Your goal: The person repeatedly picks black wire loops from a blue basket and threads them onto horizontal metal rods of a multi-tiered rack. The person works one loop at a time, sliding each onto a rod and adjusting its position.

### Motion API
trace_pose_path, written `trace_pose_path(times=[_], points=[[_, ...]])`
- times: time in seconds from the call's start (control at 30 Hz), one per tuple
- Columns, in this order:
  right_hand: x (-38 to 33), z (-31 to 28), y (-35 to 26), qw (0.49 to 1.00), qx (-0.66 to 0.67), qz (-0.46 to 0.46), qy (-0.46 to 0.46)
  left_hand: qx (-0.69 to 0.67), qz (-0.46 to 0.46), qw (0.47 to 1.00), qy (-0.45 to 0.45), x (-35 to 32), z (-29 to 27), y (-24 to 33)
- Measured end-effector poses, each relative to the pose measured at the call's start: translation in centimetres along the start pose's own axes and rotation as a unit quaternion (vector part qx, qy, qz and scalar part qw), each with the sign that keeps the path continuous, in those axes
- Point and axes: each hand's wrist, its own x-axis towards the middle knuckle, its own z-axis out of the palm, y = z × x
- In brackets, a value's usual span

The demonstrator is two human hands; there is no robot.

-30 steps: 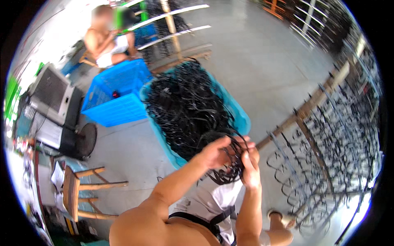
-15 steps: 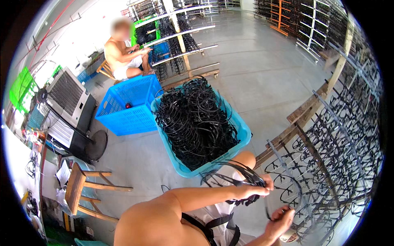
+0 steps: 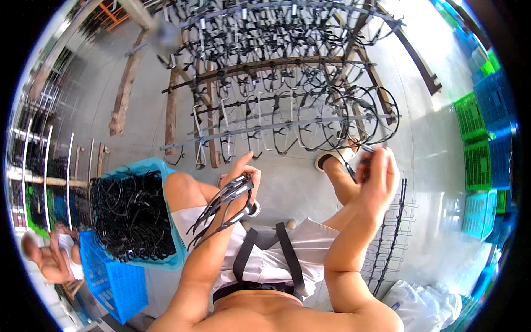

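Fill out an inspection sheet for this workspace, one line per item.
Surface: smooth grey floor.
Job's things: black bands draped over the left hand and wrist; rack hung with black hoops; teal basin heaped with black strips.
Clutter: white plastic bag and dark rods, lower right.
Hands: left hand's index finger extended, grip unclear; right hand closed on a black band by the rack's end.
Cables: nothing seen.
Surroundings: seated person, blue crate at left; green crates at right.

Wkshp: parts racks (image 3: 276, 65) & stacked crates (image 3: 477, 165).
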Motion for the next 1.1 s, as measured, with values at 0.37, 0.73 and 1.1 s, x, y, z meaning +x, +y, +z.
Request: trace_pose_path(times=[0.37, 0.73, 1.1], points=[[3.6, 7.1, 9.1, 0.991, -0.027, 0.077, -0.103, 0.048, 0.047, 0.992, 0.103, 2.7, 3.2, 1.5], [6.4, 9.3, 12.4, 0.956, 0.164, 0.205, -0.132, 0.065, 0.038, 0.991, 0.113, 3.1, 3.7, 1.3], [3.4, 6.8, 15.1, 0.963, 0.211, 0.092, -0.142, -0.007, 0.011, 0.99, 0.139, 3.8, 3.7, 2.2]])
